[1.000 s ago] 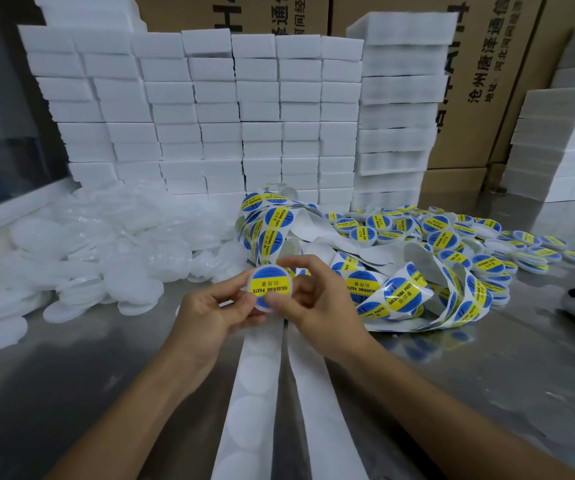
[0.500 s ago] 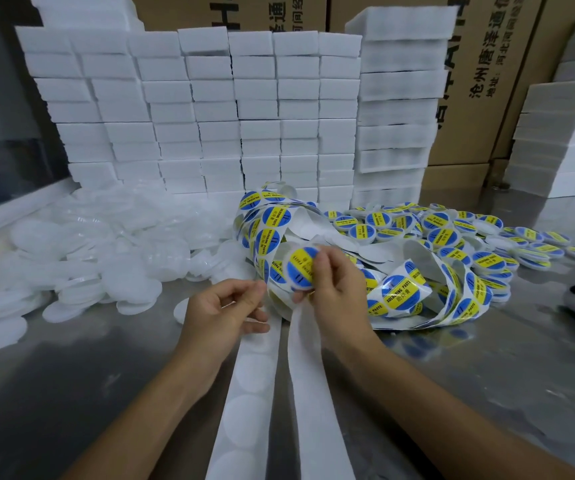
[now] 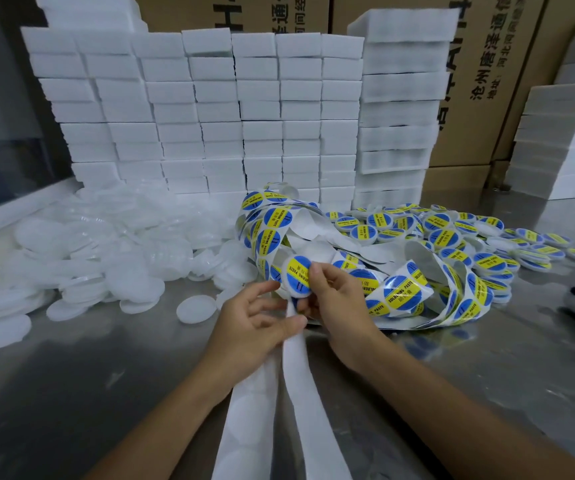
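The step in hand looks like peeling. The right hand (image 3: 334, 299) pinches a round blue-and-yellow soldering-paste label (image 3: 296, 275) by its edge between thumb and fingertips, just toward 12 o'clock from the middle of the view. The left hand (image 3: 251, 323), at 9 o'clock of the right and touching it, grips the white backing strip (image 3: 300, 375) under its thumb. The spent strip trails toward 6 o'clock across the steel surface (image 3: 71, 393). Whether the label is fully free of the liner I cannot tell.

A tangled coil of unpeeled labels (image 3: 404, 289) lies at 3 o'clock of the hands, with a pile of labelled lids (image 3: 452, 233) beyond it at 2 o'clock. Plain white lids (image 3: 106, 244) are heaped at 10 o'clock, and one lone lid (image 3: 196, 308) lies nearest the left hand. Stacked foam blocks (image 3: 210, 109) stand at 12 o'clock.

The next move probably calls for lifting the label clear without creasing it. The left hand would then let the strip go and fetch a plain lid, so the label can be centred and pressed flat.
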`<action>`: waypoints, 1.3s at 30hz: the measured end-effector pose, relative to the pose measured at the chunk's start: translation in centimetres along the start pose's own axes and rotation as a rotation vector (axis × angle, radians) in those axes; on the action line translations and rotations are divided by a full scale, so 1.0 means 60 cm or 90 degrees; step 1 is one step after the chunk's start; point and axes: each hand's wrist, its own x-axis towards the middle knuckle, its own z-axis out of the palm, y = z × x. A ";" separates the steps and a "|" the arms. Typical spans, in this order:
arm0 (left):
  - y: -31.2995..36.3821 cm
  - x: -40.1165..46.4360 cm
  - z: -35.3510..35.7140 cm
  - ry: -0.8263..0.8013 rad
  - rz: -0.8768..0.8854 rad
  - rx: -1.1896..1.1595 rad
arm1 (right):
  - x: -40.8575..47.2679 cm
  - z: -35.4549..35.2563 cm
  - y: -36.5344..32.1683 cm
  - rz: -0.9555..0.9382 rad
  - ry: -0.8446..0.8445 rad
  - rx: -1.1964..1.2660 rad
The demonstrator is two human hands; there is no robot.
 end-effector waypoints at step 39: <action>-0.018 0.027 -0.024 0.120 -0.108 -0.132 | 0.215 -0.162 -0.119 -0.207 0.194 -0.778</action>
